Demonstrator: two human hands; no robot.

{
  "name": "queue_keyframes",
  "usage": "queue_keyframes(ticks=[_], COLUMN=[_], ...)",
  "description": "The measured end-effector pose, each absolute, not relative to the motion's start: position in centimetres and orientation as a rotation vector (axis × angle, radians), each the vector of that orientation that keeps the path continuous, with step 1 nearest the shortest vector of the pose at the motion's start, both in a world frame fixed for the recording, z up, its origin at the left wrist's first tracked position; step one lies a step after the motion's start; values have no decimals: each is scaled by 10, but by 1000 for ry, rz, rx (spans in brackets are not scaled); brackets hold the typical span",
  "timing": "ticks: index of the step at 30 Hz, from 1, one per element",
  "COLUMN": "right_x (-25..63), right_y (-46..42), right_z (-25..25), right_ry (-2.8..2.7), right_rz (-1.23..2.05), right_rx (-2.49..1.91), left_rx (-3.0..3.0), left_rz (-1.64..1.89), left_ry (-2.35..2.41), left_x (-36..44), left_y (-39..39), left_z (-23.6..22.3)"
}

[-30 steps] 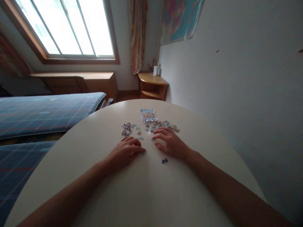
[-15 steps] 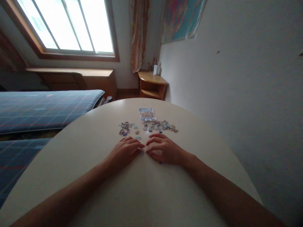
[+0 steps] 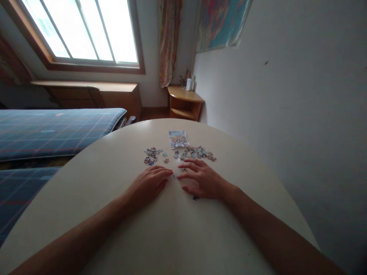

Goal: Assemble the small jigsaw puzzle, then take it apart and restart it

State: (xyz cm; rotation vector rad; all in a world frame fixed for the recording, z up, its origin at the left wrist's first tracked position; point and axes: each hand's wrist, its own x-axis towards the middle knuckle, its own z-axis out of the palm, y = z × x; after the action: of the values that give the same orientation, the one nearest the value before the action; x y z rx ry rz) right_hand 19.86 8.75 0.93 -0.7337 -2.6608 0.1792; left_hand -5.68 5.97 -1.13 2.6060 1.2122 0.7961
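Small jigsaw pieces lie on the white round table (image 3: pixel 134 229). Between my hands is a pale blue jigsaw piece (image 3: pixel 176 175), close by the fingertips of both. My left hand (image 3: pixel 153 182) rests with its fingers stretched out and side by side, thumb apart, holding nothing that shows. My right hand (image 3: pixel 204 180) has its fingers and thumb spread. Another jigsaw piece (image 3: pixel 183 169) shows between its fingers. A dark jigsaw piece (image 3: pixel 195 198) lies just below its thumb, partly covered.
Past my hands are a left cluster of pieces (image 3: pixel 151 154) and a wider right cluster (image 3: pixel 199 152). A printed picture sheet (image 3: pixel 178 139) lies behind them. The wall (image 3: pixel 286 114) runs along the right; a plaid mattress (image 3: pixel 57 131) is at the left.
My right fingers have spread wider and my left thumb has drawn back. The pale piece between my hands sits farther forward. The loose piece beyond my left fingertips has left its spot.
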Motion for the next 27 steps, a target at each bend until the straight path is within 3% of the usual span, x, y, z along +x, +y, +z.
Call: queue_keyframes(ticks=[7,27], right_x=[200,197], right_y=[87,84], right_z=[12,20], right_ry=[-2654,-2751], right_rz=[247,435], right_rx=[-724,-584], left_rx=[2482,2602], left_rz=[847,704], left_ry=[1433,1403], left_x=[-59,-60], left_y=[62,60], left_z=[-14,-8])
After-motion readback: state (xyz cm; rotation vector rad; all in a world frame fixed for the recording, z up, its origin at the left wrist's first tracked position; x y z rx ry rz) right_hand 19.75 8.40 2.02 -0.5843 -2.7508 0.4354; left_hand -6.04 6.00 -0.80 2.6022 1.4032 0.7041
